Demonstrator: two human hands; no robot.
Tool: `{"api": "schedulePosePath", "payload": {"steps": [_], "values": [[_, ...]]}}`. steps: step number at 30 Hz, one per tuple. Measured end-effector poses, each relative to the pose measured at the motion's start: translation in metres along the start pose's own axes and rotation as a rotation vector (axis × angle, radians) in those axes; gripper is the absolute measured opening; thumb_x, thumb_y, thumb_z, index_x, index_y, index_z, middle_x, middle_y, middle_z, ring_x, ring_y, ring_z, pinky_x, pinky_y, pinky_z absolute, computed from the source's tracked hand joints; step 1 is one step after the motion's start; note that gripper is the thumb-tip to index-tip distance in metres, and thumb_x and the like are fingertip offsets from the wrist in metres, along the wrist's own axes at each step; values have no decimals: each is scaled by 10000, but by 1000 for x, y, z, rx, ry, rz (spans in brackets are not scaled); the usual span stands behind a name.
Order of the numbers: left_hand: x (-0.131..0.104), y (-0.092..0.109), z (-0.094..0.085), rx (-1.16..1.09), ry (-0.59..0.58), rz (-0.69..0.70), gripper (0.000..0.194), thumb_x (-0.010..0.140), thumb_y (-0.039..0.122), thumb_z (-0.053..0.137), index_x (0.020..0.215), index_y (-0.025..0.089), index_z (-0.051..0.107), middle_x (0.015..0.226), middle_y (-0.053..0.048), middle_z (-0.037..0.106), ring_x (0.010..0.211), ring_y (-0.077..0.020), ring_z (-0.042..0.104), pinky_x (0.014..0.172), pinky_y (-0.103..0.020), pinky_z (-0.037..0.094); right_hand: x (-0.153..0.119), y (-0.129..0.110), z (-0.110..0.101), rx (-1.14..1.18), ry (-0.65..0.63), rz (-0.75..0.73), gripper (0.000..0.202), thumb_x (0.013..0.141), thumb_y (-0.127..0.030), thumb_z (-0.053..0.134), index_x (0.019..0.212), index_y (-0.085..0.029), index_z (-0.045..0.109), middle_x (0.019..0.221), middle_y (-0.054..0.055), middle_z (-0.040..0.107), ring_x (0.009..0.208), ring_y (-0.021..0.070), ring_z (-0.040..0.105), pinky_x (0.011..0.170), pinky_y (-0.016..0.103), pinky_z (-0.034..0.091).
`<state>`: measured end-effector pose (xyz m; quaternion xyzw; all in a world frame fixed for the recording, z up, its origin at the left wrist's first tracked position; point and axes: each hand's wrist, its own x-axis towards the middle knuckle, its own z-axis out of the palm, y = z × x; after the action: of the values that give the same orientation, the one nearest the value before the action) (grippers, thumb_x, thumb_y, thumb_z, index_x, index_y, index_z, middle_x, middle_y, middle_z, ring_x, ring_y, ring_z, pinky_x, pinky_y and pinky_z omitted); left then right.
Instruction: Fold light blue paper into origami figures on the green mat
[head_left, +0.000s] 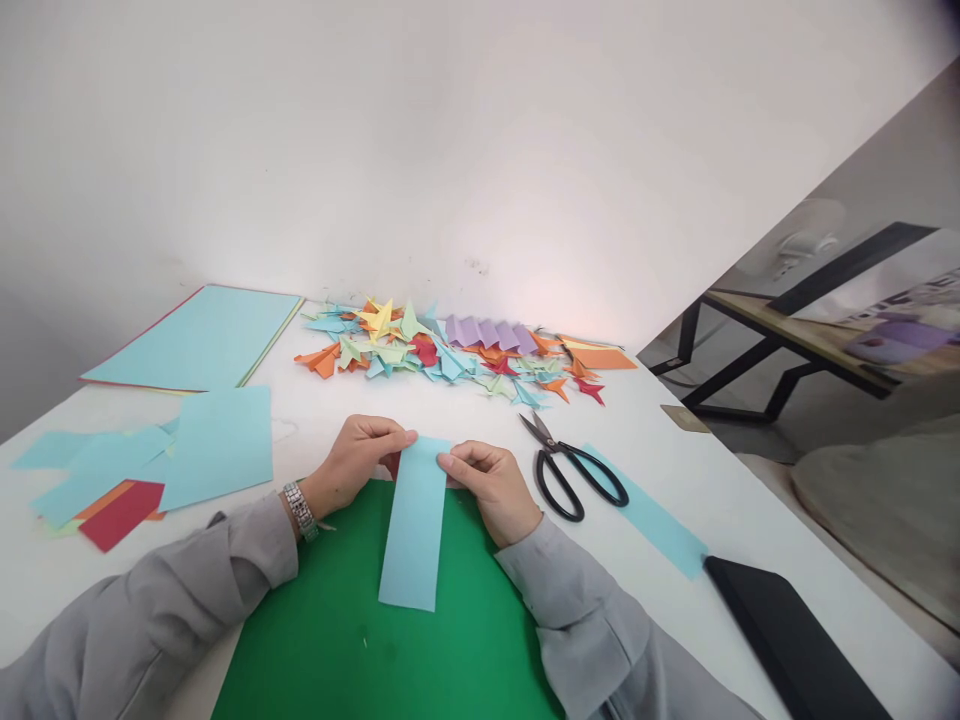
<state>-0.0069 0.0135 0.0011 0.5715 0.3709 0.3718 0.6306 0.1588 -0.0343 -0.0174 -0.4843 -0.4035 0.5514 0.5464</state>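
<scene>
A light-blue paper strip [412, 530] hangs between my two hands over a green mat [315, 640]. My left hand [358, 462] pinches its far left corner between thumb and fingers; a metal watch is on that wrist. At the far right corner my right hand [491, 485] grips the same strip, thumb on top. The strip's near end points towards me. Right of my right hand lie black-handled scissors [551, 445], blades slightly apart, partly over another blue paper strip [660, 525].
Many folded paper shapes [450, 360] in several colours line the wall. Blue sheets are stacked [195, 340] at the back left, with cut blue pieces [221, 445] and a red piece [124, 515] nearer. A black flat object [787, 640] lies at the front right.
</scene>
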Motion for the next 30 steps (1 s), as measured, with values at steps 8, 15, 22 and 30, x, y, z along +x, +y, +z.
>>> {"api": "schedulePosePath", "payload": {"steps": [8,15,22,30], "values": [[-1,0,4,-7,-29,-79,370,733,450,575,541,147,486,502,40,453,440,-68,446,412,-180,360,2,3,-2,55,24,-5,230,574,-344,773,568,-168,626,500,-42,580,496,79,504,521,216,404],[-2,-3,5,216,-195,-2,294,725,408,603,619,134,588,488,20,513,428,-95,485,418,-216,402,10,-1,-5,407,188,-7,245,548,-310,797,570,-166,600,535,-49,578,521,78,522,553,227,464],[-4,-1,5,320,-268,1,312,797,416,502,632,153,522,481,32,498,404,-77,473,393,-185,366,19,3,-16,610,275,25,189,607,-244,771,639,-200,590,643,-45,650,609,101,600,635,257,533],[-6,-2,10,314,-208,-2,308,832,448,413,669,187,408,455,63,476,344,-65,441,342,-164,296,25,6,-25,721,342,71,144,679,-270,725,752,-238,605,708,-49,672,671,107,636,676,257,549]]}}
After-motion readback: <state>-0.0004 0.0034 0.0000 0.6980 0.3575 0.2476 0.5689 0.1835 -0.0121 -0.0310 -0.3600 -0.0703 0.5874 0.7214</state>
